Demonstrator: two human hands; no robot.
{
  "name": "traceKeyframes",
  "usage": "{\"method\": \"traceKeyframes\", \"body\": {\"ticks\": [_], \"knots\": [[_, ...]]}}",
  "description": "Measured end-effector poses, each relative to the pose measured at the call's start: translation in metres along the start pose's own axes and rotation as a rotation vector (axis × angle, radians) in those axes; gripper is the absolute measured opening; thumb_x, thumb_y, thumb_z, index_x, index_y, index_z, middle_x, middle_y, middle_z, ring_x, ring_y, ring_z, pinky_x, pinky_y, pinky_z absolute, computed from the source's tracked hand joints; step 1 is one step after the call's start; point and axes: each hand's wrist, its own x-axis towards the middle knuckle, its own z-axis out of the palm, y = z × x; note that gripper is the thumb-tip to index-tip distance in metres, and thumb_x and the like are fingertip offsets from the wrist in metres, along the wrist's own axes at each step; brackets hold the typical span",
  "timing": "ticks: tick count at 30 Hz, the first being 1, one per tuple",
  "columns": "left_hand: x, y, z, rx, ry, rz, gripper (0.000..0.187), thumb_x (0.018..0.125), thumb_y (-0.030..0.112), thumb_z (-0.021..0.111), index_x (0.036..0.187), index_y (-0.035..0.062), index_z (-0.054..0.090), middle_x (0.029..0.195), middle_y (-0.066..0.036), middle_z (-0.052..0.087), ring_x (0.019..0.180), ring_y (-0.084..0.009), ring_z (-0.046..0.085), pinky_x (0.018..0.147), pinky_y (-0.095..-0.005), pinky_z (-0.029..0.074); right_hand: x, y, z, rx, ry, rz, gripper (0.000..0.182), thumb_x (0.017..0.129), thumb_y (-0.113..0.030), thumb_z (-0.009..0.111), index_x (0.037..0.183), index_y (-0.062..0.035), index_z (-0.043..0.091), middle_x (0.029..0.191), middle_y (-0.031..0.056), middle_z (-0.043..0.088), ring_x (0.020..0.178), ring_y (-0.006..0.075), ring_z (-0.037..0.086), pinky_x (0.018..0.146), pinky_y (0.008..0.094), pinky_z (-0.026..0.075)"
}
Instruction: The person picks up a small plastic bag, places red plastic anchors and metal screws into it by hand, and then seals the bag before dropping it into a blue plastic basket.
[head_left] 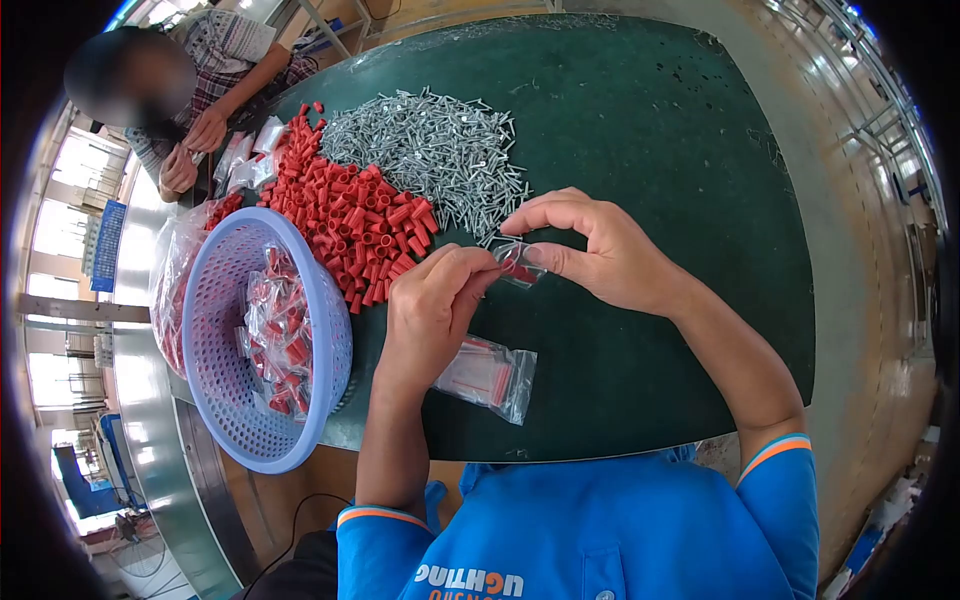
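Hands [440, 300] [600, 250] pinch crinkly clear bag [520, 265]; red ribbed caps [350, 215] heaped.

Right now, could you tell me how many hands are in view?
4: the left hand and right hand pinch a small clear plastic bag at centre; a co-worker's two hands are top left. None seem hidden.

The small bag [520, 264] is mostly hidden between the fingers of the left hand [435, 300] and the right hand [590, 250], so its contents cannot be made out beyond a bit of red. The basket [215, 300] covers part of a larger bag of red pieces [175, 270]. The co-worker [200, 90] is cut off by the picture's edge, and what their hands hold is too small to tell.
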Motion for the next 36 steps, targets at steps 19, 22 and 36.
{"method": "traceKeyframes", "body": {"ticks": [19, 22, 36], "knots": [[-0.002, 0.01, 0.006, -0.108, 0.093, -0.042, 0.011, 0.078, -0.006, 0.059, 0.083, 0.0005, 0.051, 0.082, -0.01, 0.059, 0.063, -0.0166, 0.055, 0.057, -0.0252, 0.044, -0.008, 0.008, 0.018, 0.48, -0.137, 0.21, 0.025, 0.079, -0.014, 0.067, 0.098, 0.0009, 0.06, 0.087, 0.0045, 0.063, 0.08, 0.0087, 0.056, 0.074, 0.0248, 0.046], [-0.004, 0.01, 0.008, -0.136, 0.15, -0.127, 0.013, 0.076, -0.007, 0.059, 0.081, 0.0008, 0.05, 0.083, -0.01, 0.06, 0.062, -0.0159, 0.056, 0.058, -0.0254, 0.046, -0.008, 0.006, 0.023, 0.395, -0.266, 0.207, 0.033, 0.078, -0.015, 0.068, 0.104, 0.0023, 0.059, 0.091, 0.007, 0.063, 0.084, 0.0108, 0.058, 0.077, 0.0258, 0.046], [-0.007, -0.001, 0.014, -0.195, 0.172, -0.146, 0.018, 0.064, -0.008, 0.059, 0.072, 0.0031, 0.048, 0.076, -0.007, 0.058, 0.064, -0.016, 0.058, 0.059, -0.0252, 0.046, -0.009, 0.009, 0.033, 0.63, 0.024, 0.234, 0.012, 0.082, -0.01, 0.063, 0.088, 0.0007, 0.062, 0.078, 0.0017, 0.062, 0.072, 0.0047, 0.056, 0.066, 0.0201, 0.046]]}}
